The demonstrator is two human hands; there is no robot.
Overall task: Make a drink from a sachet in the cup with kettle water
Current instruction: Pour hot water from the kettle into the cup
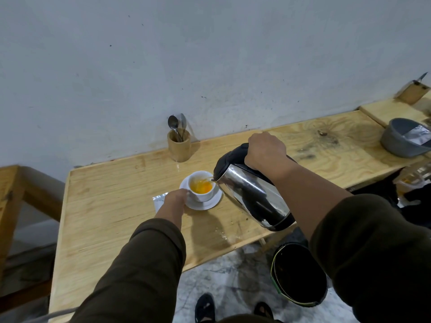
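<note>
A white cup (pixel 203 195) stands on a white saucer (pixel 213 202) in the middle of the wooden table (pixel 112 206). Orange liquid fills its bottom. My right hand (pixel 265 151) grips the black handle of a steel kettle (pixel 251 194), tilted with its spout over the cup's right rim; water streams into the cup. My left hand (pixel 175 201) holds the cup at its left side, by the handle. A silver sachet (pixel 158 200) lies flat on the table, partly hidden under my left hand.
A wooden holder with spoons (pixel 179 145) stands by the wall behind the cup. A grey bowl (pixel 404 141) with a foil packet sits at the far right. A black bin (pixel 299 275) stands on the floor below the table's front edge. Water drops lie near that edge.
</note>
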